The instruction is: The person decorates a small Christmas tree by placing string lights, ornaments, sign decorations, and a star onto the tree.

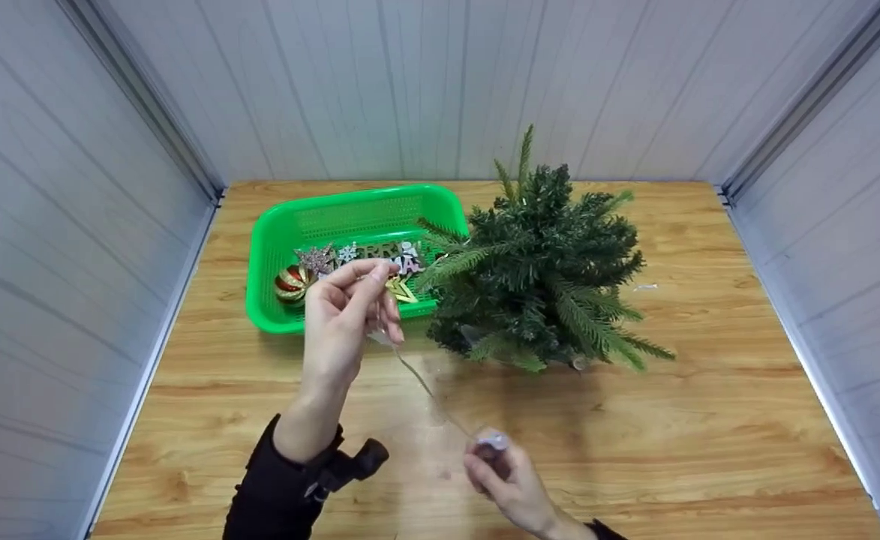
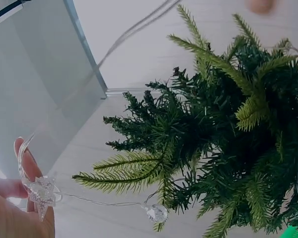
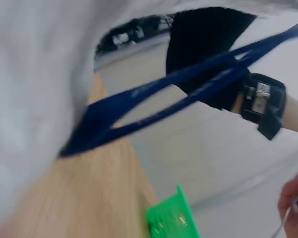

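My left hand [image 1: 334,322] is raised in front of the green basket and pinches a thin wire of a string of lights [image 1: 418,381]. In the left wrist view a clear star-shaped light [image 2: 42,196] hangs at its fingers, and a clear faceted light [image 2: 156,213] dangles farther along the wire. The wire slopes down to my right hand [image 1: 511,484], low over the table, whose curled fingers hold a small whitish piece [image 1: 492,440] at its end, blurred. An artificial Christmas tree [image 1: 537,277] stands to the right of my left hand.
A green plastic basket [image 1: 259,300] at the back left holds a striped red-and-gold ball [image 1: 292,286], a gold star [image 1: 402,289], glittery stars and lettering. A small white scrap [image 1: 645,286] lies right of the tree. Pale walls enclose the wooden table [image 1: 710,420].
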Demonstrator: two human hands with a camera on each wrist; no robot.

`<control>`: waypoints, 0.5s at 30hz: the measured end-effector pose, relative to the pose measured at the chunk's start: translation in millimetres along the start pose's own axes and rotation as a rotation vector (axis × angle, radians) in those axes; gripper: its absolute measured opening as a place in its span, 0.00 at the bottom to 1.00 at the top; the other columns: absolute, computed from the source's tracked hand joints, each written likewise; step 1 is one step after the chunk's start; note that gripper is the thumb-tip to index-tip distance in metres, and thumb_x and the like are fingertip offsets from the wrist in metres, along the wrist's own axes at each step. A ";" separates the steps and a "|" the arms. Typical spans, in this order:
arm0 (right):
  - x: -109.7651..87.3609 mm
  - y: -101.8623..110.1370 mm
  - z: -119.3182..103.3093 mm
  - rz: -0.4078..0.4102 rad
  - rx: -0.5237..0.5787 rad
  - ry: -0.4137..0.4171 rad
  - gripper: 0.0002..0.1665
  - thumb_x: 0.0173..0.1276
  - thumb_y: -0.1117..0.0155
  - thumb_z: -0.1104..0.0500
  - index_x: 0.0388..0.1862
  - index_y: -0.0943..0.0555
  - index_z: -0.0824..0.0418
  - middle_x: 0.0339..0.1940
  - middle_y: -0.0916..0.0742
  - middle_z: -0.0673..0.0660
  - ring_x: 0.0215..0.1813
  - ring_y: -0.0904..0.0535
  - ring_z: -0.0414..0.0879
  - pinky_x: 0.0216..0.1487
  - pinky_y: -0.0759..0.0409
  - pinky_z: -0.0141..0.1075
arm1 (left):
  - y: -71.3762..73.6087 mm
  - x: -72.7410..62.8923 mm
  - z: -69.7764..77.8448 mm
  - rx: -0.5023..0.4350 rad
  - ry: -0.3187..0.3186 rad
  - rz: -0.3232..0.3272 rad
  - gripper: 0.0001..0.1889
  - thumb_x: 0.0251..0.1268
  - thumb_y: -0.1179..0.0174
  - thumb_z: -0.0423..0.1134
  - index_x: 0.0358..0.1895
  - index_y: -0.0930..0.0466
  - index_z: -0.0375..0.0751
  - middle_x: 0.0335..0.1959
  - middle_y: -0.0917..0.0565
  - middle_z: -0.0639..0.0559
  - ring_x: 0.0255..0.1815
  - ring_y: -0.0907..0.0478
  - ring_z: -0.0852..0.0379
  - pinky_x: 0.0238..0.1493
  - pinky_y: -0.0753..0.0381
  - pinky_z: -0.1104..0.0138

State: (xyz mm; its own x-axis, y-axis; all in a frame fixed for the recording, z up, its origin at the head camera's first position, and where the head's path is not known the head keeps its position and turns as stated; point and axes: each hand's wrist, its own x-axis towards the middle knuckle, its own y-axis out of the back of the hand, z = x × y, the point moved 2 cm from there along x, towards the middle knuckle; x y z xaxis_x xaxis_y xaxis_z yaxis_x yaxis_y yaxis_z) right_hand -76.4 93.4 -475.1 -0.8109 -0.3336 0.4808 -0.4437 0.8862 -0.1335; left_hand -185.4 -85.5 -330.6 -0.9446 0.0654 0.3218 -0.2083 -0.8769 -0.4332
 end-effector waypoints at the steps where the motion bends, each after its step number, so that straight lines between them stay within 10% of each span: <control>1: -4.8 5.7 -2.0 0.037 -0.014 0.025 0.12 0.57 0.57 0.84 0.35 0.34 0.74 0.16 0.30 0.62 0.13 0.39 0.49 0.07 0.40 0.33 | 0.4 -1.0 -0.3 0.016 0.002 0.007 0.07 0.62 0.51 0.26 0.35 0.23 0.29 0.12 0.25 0.46 0.07 0.28 0.56 0.08 0.26 0.66; 15: -23.6 87.0 -103.0 0.422 -0.313 0.281 0.08 0.50 0.45 0.83 0.27 0.23 0.78 0.22 0.18 0.56 0.21 0.28 0.38 0.13 0.35 0.28 | -6.3 -47.7 -19.1 0.137 0.007 -0.034 0.03 0.60 0.49 0.26 0.35 0.27 0.28 0.18 0.21 0.44 0.18 0.21 0.51 0.23 0.20 0.58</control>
State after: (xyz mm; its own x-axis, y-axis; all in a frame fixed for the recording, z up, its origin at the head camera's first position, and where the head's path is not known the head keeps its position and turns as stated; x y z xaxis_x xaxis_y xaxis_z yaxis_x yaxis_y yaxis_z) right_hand -56.6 211.5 -408.8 -0.7414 0.1279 0.6587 0.0630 0.9906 -0.1214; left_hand -143.9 -74.0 -359.4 -0.9394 0.0994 0.3280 -0.2043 -0.9308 -0.3031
